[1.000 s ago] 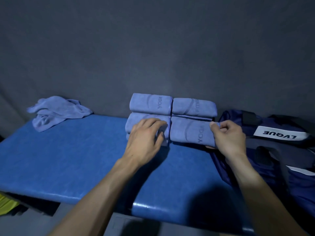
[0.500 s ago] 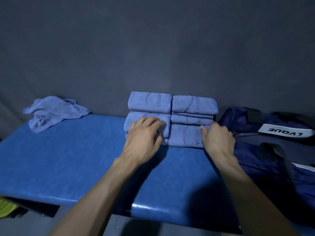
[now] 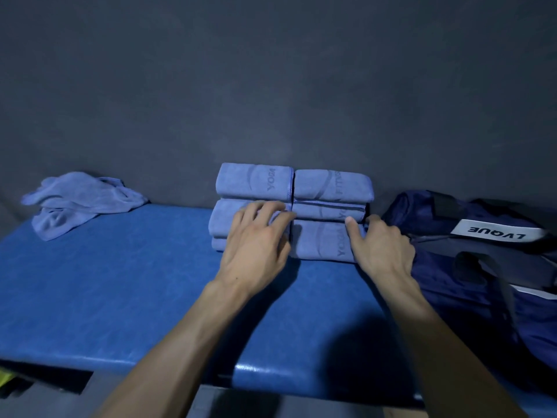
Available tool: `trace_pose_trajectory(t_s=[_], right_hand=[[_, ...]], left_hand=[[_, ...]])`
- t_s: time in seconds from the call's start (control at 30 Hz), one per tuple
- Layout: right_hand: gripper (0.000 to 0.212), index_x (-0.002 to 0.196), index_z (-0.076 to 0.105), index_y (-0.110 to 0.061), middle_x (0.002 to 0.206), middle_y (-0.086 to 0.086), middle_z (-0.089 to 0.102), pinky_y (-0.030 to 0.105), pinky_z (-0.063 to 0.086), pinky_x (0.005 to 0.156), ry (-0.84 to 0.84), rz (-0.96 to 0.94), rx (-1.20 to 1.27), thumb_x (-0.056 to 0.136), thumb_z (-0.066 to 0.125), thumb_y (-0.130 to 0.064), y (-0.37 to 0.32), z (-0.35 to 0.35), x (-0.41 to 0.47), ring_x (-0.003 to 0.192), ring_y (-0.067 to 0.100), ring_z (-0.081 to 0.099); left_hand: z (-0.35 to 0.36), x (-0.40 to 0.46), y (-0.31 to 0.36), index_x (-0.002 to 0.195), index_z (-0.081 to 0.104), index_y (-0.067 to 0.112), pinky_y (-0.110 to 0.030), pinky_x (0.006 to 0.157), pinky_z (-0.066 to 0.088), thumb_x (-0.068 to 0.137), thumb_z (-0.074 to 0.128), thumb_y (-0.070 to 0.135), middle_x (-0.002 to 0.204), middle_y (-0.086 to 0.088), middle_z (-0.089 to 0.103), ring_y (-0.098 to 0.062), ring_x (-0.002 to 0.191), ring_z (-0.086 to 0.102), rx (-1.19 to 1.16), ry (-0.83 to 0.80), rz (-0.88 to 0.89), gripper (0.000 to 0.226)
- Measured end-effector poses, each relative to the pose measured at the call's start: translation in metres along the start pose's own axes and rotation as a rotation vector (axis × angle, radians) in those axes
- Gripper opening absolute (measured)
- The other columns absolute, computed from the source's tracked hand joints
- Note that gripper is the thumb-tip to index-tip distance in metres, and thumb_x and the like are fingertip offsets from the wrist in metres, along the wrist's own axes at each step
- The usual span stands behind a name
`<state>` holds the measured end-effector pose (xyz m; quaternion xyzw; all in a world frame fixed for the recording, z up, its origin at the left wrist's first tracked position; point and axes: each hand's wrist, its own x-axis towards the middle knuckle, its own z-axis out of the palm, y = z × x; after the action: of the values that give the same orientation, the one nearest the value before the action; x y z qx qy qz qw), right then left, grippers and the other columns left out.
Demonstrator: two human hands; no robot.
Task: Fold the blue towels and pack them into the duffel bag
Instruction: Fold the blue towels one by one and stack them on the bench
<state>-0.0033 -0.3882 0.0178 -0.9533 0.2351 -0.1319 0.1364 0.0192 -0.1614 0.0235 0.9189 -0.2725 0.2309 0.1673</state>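
Two stacks of folded blue towels stand side by side against the back wall: a left stack (image 3: 253, 184) and a right stack (image 3: 331, 188). My left hand (image 3: 256, 245) rests on the front of the left stack with fingers spread over its middle towel. My right hand (image 3: 379, 248) is at the right end of the right stack's bottom towel (image 3: 319, 241), thumb lying on top and fingers hidden behind the end. A navy duffel bag (image 3: 488, 267) with a white LVQUE label lies at the right, touching the stack. One unfolded blue towel (image 3: 78, 200) lies crumpled at the back left.
The towels sit on a blue padded bench (image 3: 120, 291) set against a dark grey wall. The bench's front edge runs across the lower frame, with a grey floor and a yellow object (image 3: 6, 378) below at the left.
My right hand held the bottom right towel lifted and pulled rightward; that towel now lies flat in the stack, aligned under the others. My left hand has stayed in place.
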Motion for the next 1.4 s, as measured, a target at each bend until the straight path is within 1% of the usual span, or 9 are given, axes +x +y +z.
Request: trace_pose_trajectory(t_s=[0.2,0.37,0.53,0.67,0.83,0.93,1.07,1.23,1.4], right_hand=[[0.031,0.119,0.056,-0.013,0.116,0.017,0.066,0.043,0.046,0.073,-0.005,-0.099,0.006,0.1,0.051,-0.038,-0.002,-0.016,-0.011,0.104,0.044,0.062],[0.023,0.118,0.065,-0.018,0.122,0.004,0.063,0.041,0.052,0.08,-0.057,-0.346,-0.045,0.1,0.052,-0.025,-0.001,-0.013,-0.019,0.113,0.031,0.056],[0.022,0.117,0.066,-0.02,0.118,0.003,0.063,0.043,0.052,0.081,-0.129,-0.35,-0.081,0.101,0.052,-0.019,0.005,-0.004,-0.019,0.112,0.029,0.054],[0.025,0.115,0.069,-0.018,0.117,0.006,0.066,0.044,0.052,0.081,-0.089,-0.348,-0.08,0.097,0.051,-0.017,0.002,-0.006,-0.02,0.109,0.033,0.056],[0.022,0.108,0.072,-0.011,0.106,0.007,0.071,0.043,0.053,0.078,0.197,-0.507,0.179,0.089,0.062,-0.006,-0.027,-0.02,-0.03,0.097,0.035,0.063],[0.017,0.104,0.071,-0.015,0.1,0.002,0.07,0.041,0.053,0.075,0.27,-0.636,0.344,0.09,0.063,-0.009,-0.064,-0.016,-0.049,0.093,0.028,0.065],[0.022,0.111,0.069,-0.017,0.106,-0.002,0.071,0.036,0.051,0.078,0.086,-0.847,0.408,0.092,0.057,-0.016,-0.12,0.018,-0.084,0.095,0.02,0.064],[0.036,0.126,0.066,-0.018,0.125,0.0,0.068,0.039,0.056,0.089,-0.194,-1.012,0.378,0.093,0.051,-0.022,-0.179,0.07,-0.112,0.109,0.025,0.066],[0.044,0.133,0.065,-0.018,0.143,0.001,0.06,0.043,0.052,0.104,-0.159,-1.074,0.24,0.096,0.045,-0.032,-0.203,0.116,-0.133,0.134,0.023,0.056]], left_hand=[[0.031,-0.003,0.042,0.134,0.058,0.009,-0.041,0.112,0.038,0.087,0.044,0.022,0.145,-0.011,0.054,-0.033,0.133,0.048,-0.033,-0.159,0.246,0.051],[0.062,-0.007,0.054,0.155,0.035,0.004,-0.048,0.125,0.02,0.093,0.046,0.025,0.164,-0.016,0.031,-0.038,0.152,0.027,0.029,-0.332,0.191,0.067],[0.061,-0.002,0.058,0.162,0.013,0.01,-0.042,0.127,-0.002,0.1,0.042,0.025,0.171,-0.01,0.01,-0.033,0.158,0.003,0.004,-0.431,0.155,0.07],[0.047,-0.006,0.055,0.159,0.027,0.011,-0.046,0.127,0.015,0.093,0.047,0.014,0.167,-0.008,0.026,-0.033,0.154,0.021,-0.204,-0.408,0.198,0.069],[-0.008,-0.018,0.027,0.134,0.057,0.018,-0.038,0.095,0.051,0.088,0.044,0.008,0.129,0.001,0.061,-0.024,0.114,0.058,-0.437,-0.106,0.202,0.049],[-0.037,-0.031,-0.018,0.118,0.066,0.016,-0.034,0.081,0.051,0.093,0.05,0.008,0.109,0.002,0.064,-0.02,0.095,0.061,-0.374,0.046,0.093,0.031],[-0.057,-0.061,-0.093,0.109,0.069,0.02,-0.036,0.077,0.052,0.092,0.049,0.02,0.101,0.005,0.063,-0.019,0.092,0.061,-0.204,0.064,-0.132,0.026],[-0.067,-0.099,-0.182,0.117,0.069,0.021,-0.042,0.083,0.05,0.09,0.048,0.034,0.114,0.0,0.064,-0.029,0.102,0.058,-0.02,-0.048,-0.45,0.036],[-0.054,-0.108,-0.242,0.129,0.062,0.021,-0.045,0.097,0.043,0.101,0.051,0.033,0.144,-0.004,0.052,-0.035,0.124,0.047,0.123,-0.119,-0.615,0.032]])
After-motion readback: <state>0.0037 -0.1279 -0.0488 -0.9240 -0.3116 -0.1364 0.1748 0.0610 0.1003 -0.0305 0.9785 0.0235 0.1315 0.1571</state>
